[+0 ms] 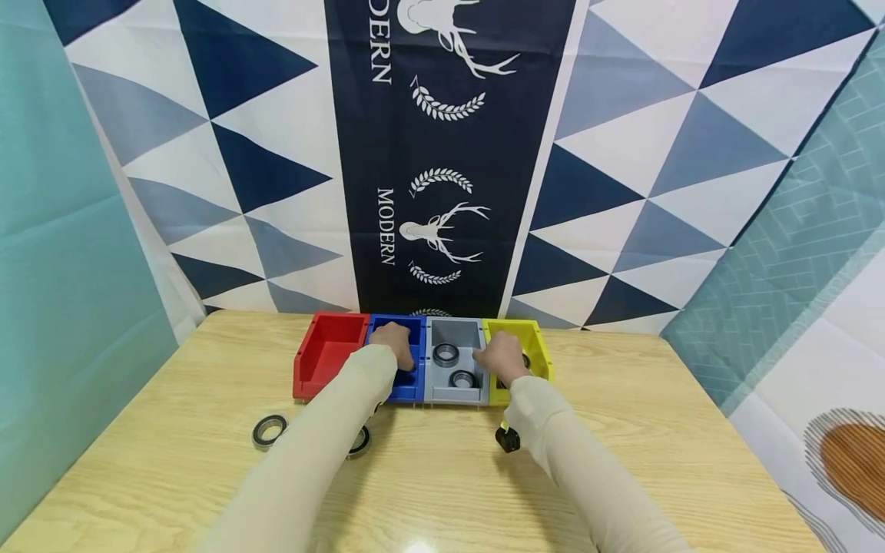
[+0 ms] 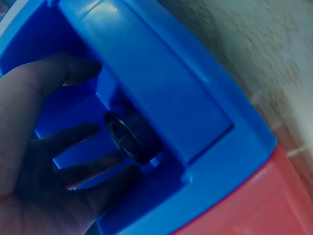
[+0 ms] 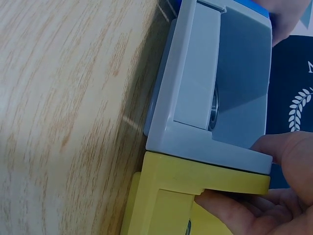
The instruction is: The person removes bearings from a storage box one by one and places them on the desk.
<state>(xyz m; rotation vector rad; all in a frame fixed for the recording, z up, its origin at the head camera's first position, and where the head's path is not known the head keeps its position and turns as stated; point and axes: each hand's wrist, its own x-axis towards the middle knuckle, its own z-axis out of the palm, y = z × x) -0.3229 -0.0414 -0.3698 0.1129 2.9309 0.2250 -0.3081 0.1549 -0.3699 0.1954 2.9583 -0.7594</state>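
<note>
My left hand (image 1: 394,344) reaches into the blue bin (image 2: 146,73). Its fingers and thumb are spread apart, and a black ring-shaped bearing (image 2: 144,139) leans near the bin's front wall, just beyond the fingertips. My right hand (image 1: 503,357) straddles the side walls where the grey bin (image 3: 195,63) meets the yellow bin (image 3: 195,171). The thumb is on the grey side and the curled fingers are on the yellow side, gripping the walls. Two bearings lie in the grey bin, the upper bearing (image 1: 445,354) and the lower bearing (image 1: 462,379). Bearings in the yellow bin are partly hidden.
A red bin (image 1: 332,349) stands at the left end of the row. On the wooden table (image 1: 622,430), one bearing (image 1: 270,432) lies in front of it, and another bearing (image 1: 360,442) is partly behind the left sleeve. A small black-and-yellow object (image 1: 508,438) lies by the right sleeve.
</note>
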